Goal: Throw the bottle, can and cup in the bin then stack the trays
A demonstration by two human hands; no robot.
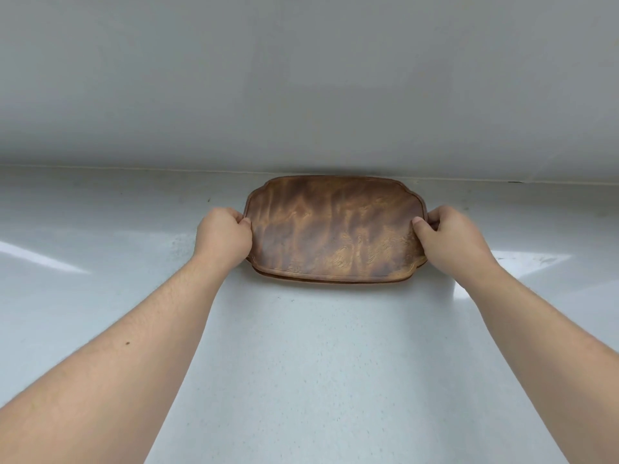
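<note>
A brown wooden tray (pixel 335 229) with scalloped corners lies at the back of the white counter, its far edge against the wall. A second tray's rim (pixel 291 278) shows just under its near edge, so the top tray sits on another. My left hand (pixel 222 237) grips the tray's left end, thumb on the rim. At the right end, my right hand (pixel 450 239) holds it the same way. No bottle, can, cup or bin is in view.
The white speckled counter (pixel 301 363) stretches wide to both sides and toward me. A plain grey wall (pixel 301 78) rises right behind the trays.
</note>
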